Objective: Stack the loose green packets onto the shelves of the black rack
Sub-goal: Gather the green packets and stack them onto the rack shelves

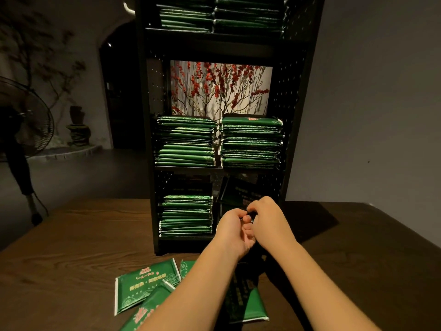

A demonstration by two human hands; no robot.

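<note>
Nearest the table's [71,235] front edge, loose green packets [143,286] are seen lying flat and overlapping, partly covered by the two forearms. One packet [250,304] is noted between the forearms, in shadow, its print barely readable.

Further in, both hands are held together in front of the lower right compartment of the black rack [296,115]. The left hand [235,229] is curled, with the thumb turned toward the right hand [269,219], whose fingers are bent downward over it. The fingertips of both are touching or nearly so. Whether anything is pinched between them cannot be told; the spot is dark and hidden by the fingers.

The rack is placed upright toward the middle of the table, behind the loose packets. On the bottom shelf, a neat stack [186,216] is recorded at the left side; at the right side, behind the hands, dark packets [238,189] are leaned at a tilt, dimly lit. On the middle shelf, two stacks [186,142] are set side by side, left and right, close together, nearly equal in height. On the top shelf, further stacks [248,15] are visible, cut off by the upper frame edge.

Through the open back of the rack, a picture of red blossoms [219,88] is seen. Beyond the table's left edge, a standing fan [26,115] is noted on the floor.
</note>
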